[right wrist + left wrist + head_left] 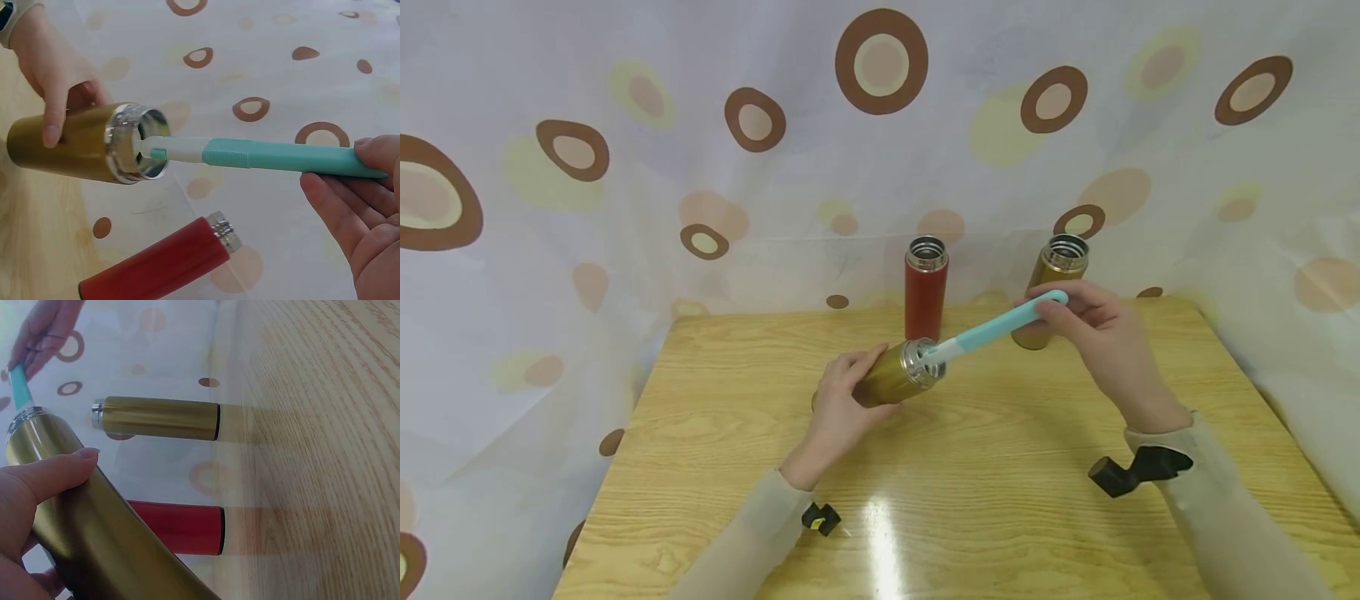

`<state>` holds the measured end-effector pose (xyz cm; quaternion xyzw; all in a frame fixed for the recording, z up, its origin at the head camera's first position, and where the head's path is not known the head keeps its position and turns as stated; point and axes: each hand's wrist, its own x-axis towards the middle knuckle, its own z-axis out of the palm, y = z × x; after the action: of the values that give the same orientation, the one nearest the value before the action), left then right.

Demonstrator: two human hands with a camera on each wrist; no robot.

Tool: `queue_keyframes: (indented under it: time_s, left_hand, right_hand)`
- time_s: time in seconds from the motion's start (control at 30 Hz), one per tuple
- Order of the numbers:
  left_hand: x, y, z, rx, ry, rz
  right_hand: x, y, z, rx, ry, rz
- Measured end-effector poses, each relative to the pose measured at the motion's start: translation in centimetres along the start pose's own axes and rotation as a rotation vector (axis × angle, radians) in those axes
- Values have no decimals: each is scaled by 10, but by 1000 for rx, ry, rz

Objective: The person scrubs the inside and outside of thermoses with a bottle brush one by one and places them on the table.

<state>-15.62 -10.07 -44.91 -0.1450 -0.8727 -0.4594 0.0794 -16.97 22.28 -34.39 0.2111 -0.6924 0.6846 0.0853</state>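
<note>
Now left hand (842, 400) grip around gold flask (895, 375), right hand (1093, 329) grip pinching teal brush (1000, 325), tip inside the mouth

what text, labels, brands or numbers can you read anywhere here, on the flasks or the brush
None: no readable text in any view.
The gold flask in the left hand, the red flask and the second gold flask have plain bodies.
The teal brush in the right hand has a bare handle.
The curtain bears only ring patterns.
</note>
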Motion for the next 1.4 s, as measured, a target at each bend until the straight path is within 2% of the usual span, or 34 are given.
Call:
queue_keyframes:
  time_s: [0.17, 0.3, 0.47, 0.73, 0.87, 1.13, 1.3, 1.4]
  left_hand:
    - [0, -1, -2, 11, 6, 12]
    - [0, -1, -3, -4, -5, -8]
    - [0, -1, -2, -21, -15, -29]
    - [0, 4, 2, -34, -40, -20]
    - [-1, 4, 3, -38, -38, -12]
    - [0, 3, 3, -84, -51, -27]
    - [1, 1, 4, -75, -44, -45]
    - [1, 0, 3, -69, -38, -45]
  right_hand:
    - [2, -3, -2, 32, 34, -47]
    - [0, 0, 2, 10, 38, -42]
    - [-3, 9, 9, 9, -1, -33]
    - [-12, 28, 25, 7, -96, 16]
    - [-13, 32, 27, 3, -115, 16]
    - [-12, 18, 18, -22, -63, 25]
    - [-7, 4, 7, 39, 28, -37]
    - [-5, 1, 4, 100, 52, -79]
